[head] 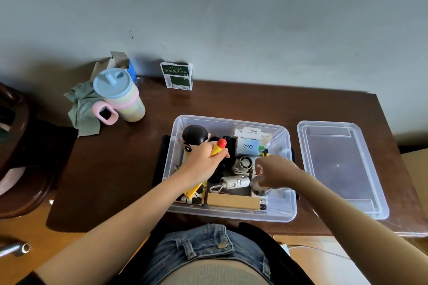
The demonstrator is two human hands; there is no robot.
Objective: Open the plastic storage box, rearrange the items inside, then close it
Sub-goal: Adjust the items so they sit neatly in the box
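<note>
My left hand (205,162) grips a yellow-and-red toy (218,147) over the open storage box (231,214). My right hand (275,172) pinches a small roundish object (257,186) inside; the lid (340,166) lies just right.

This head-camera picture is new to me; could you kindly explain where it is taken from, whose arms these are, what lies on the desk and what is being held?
There is no machine here: a person wears a wide-angle camera on the head, looking down at their own two bare arms. On the brown desk stands a clear plastic storage box, open and full of small items. Its lid lies flat to the right of it. The left hand grips a yellow item with a red tip above the box. The right hand reaches in with curled fingers over a small round object; whether it actually holds it is unclear. Further back are a pastel cup with a blue lid, a green cloth and a small green carton.
</note>
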